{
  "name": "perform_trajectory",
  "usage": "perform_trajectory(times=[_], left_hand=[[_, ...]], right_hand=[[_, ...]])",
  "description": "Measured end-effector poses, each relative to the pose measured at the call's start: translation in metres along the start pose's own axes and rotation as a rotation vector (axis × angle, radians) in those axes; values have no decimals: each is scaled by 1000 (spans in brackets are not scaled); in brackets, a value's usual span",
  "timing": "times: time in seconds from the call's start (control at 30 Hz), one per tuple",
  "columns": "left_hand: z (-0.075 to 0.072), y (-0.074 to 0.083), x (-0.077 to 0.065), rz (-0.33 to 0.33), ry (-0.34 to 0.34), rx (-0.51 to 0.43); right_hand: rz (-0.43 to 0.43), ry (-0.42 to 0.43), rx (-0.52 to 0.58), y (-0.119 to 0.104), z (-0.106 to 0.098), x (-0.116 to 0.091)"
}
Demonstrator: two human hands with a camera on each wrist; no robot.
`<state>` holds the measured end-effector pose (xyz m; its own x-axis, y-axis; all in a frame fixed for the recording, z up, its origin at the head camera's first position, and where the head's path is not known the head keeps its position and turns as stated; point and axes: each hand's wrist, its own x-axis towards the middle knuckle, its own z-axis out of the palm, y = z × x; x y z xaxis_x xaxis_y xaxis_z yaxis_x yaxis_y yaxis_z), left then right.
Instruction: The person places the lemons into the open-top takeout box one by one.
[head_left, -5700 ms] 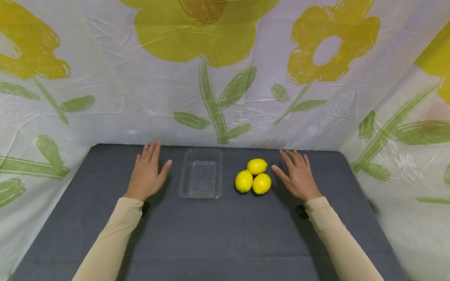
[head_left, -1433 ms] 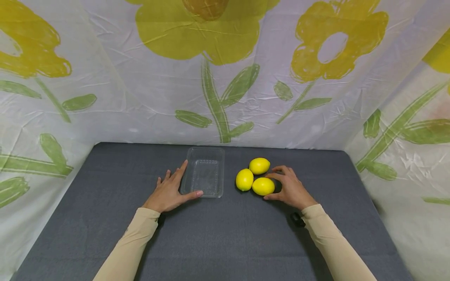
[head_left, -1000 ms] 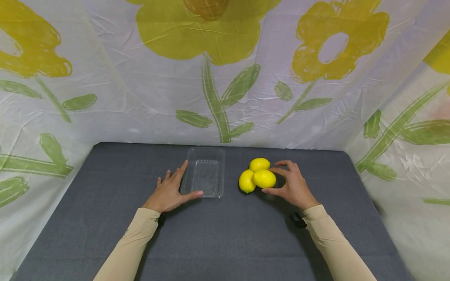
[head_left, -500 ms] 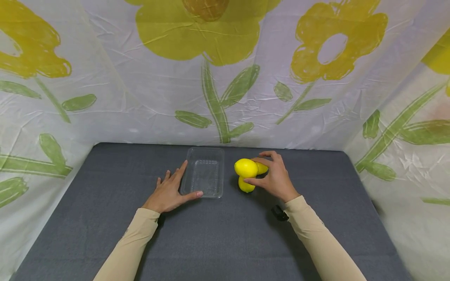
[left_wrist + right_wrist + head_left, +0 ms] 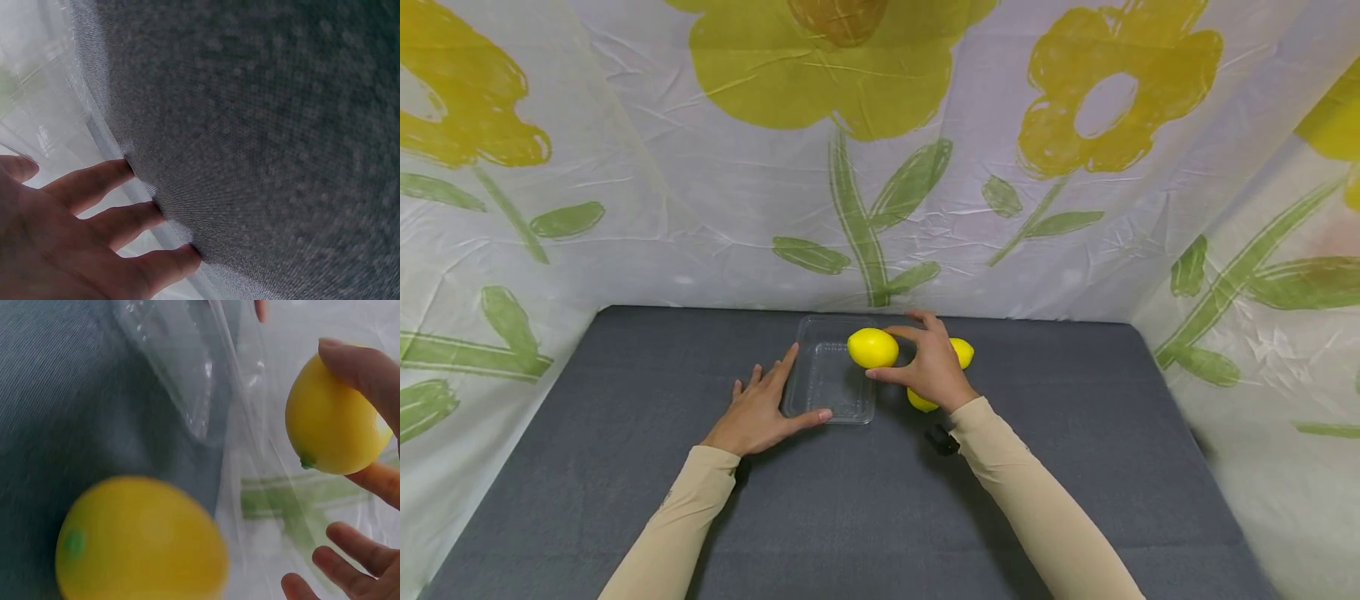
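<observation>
A yellow lemon point(image 5: 872, 348) is pinched between the thumb and index finger of my right hand point(image 5: 931, 365), over the right side of a clear plastic container point(image 5: 820, 400). The same lemon point(image 5: 334, 419) shows in the right wrist view, with the other fingers spread. My left hand point(image 5: 758, 412) lies at the container's left side, fingers straight, thumb along the near rim. In the left wrist view its fingertips point(image 5: 181, 261) touch the grey cloth. Two more lemons sit partly hidden behind and under my right hand: one at the back point(image 5: 962, 352), one nearer point(image 5: 922, 401).
A dark grey cloth point(image 5: 850, 517) covers the table. Behind it and at both sides hangs a white sheet point(image 5: 700, 208) printed with yellow flowers. A black band point(image 5: 942, 439) is on the right wrist.
My right hand has gripped one lemon, lifted it off the table and carried it left over the container. Earlier, my left hand moved right to the container and has stayed there.
</observation>
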<state>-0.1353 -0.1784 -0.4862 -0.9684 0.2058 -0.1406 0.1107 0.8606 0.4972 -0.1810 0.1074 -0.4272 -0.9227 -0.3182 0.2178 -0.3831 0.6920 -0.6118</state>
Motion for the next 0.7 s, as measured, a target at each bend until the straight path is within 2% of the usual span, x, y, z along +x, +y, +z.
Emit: perform_trajectory(times=[0.33, 0.7], left_hand=[[-1, 0, -1, 9, 1, -8], [-2, 0, 0, 1, -8, -8]], right_hand=[[97, -86, 40, -12, 28, 21], [166, -141, 90, -15, 50, 32]])
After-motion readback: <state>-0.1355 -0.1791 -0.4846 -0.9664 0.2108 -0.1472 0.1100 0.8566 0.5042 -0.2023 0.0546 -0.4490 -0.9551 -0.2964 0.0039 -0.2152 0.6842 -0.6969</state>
